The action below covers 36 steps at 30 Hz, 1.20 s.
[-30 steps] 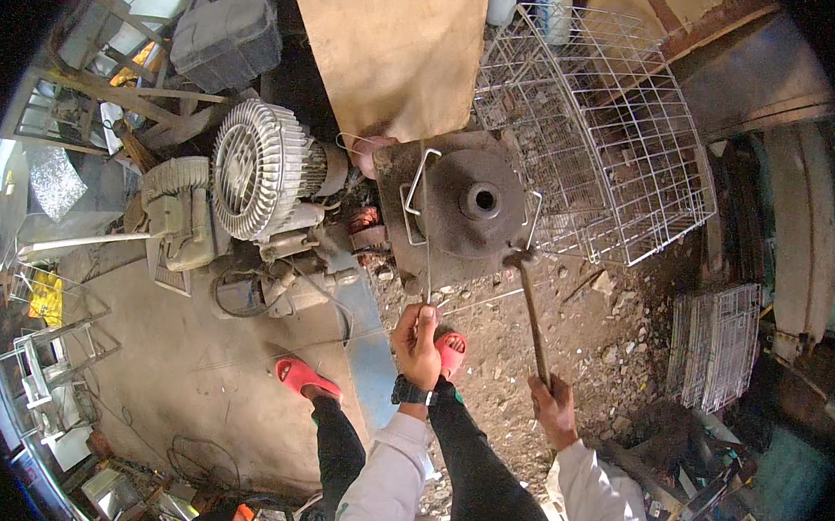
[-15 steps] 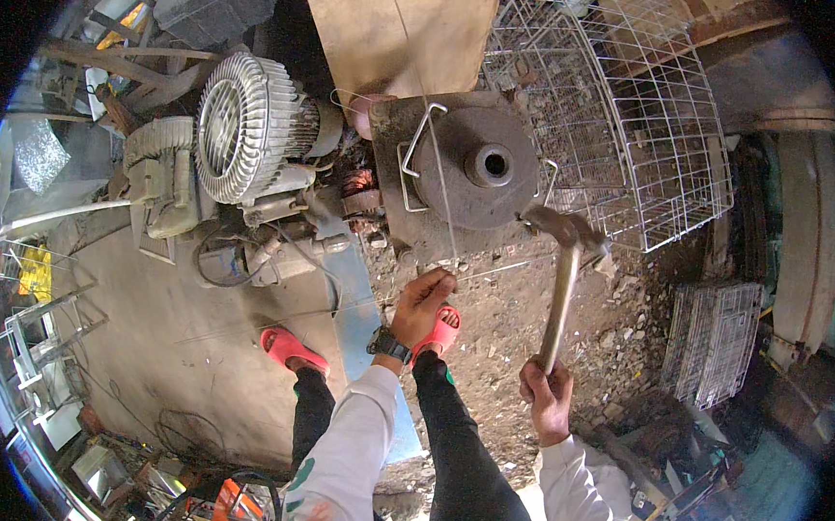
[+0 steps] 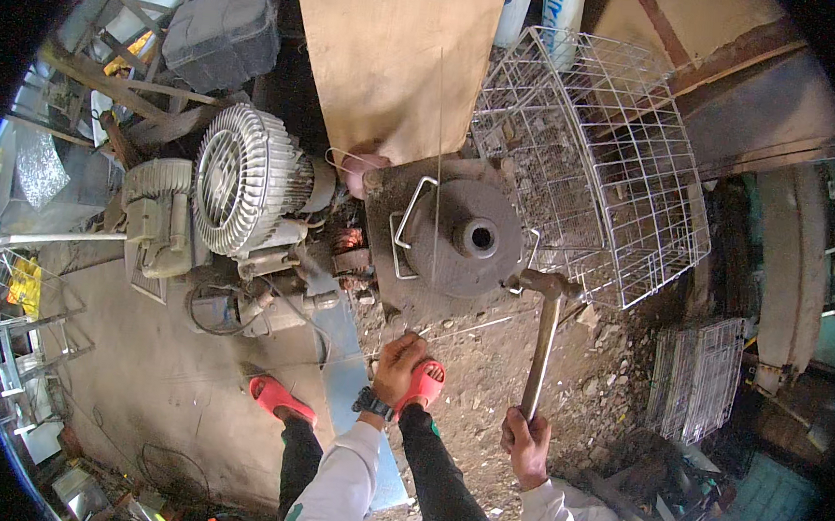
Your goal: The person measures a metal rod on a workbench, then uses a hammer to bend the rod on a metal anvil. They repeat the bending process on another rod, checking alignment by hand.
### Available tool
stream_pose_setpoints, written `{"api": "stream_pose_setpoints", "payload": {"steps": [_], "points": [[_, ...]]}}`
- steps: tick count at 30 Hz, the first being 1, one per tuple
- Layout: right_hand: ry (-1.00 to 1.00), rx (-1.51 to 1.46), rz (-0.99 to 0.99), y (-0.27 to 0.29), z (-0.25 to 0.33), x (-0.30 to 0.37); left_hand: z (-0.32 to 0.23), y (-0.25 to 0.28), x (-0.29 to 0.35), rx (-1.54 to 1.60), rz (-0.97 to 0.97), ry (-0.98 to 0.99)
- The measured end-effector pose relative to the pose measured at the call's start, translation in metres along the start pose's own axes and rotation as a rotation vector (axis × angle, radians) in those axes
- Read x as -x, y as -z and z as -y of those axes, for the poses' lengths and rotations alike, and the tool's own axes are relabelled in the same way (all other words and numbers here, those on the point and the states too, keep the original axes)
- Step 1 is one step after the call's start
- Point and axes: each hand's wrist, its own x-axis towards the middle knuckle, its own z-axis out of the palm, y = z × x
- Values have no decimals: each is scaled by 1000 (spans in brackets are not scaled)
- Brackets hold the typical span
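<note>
My left hand, with a dark wristwatch, is closed near my right foot. A thin wire runs out from its fingers toward the right, and its grip is partly hidden. My right hand is wrapped round the lower end of a hammer's wooden handle. The hammer head is up, beside the right edge of a heavy round metal disc with a hollow hub. That disc rests on a square metal base. Bent wire loops stand at the disc's sides. Another thin strand crosses in front of it.
A finned motor housing and a smaller grey machine part stand to the left. On the right are a wire cage and stacked wire racks. Rubble covers the ground; a wooden board lies beyond the base.
The view has tilted, so everything sits lower in it. The thin strand over the disc has turned from slanting to nearly upright. Both grips look the same, the hammer still raised.
</note>
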Motion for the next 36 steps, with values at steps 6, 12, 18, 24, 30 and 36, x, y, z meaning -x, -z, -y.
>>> {"api": "stream_pose_setpoints", "payload": {"steps": [6,12,18,24,30,36], "points": [[17,35,-17,-9,12,-10,3,45,-44,-112,-47,-40],[34,72,10,-26,24,-13,-33,25,-74,-96,-78,14],[231,102,64,-34,17,-25,-5,42,-84,-38,189,0],[136,111,144,-53,45,-45,-17,13,-82,14,142,-83],[135,72,144,-46,31,-40,-21,24,-88,7,2,-69],[129,179,116,-38,27,-38,-34,24,-109,-249,-25,-69]]}}
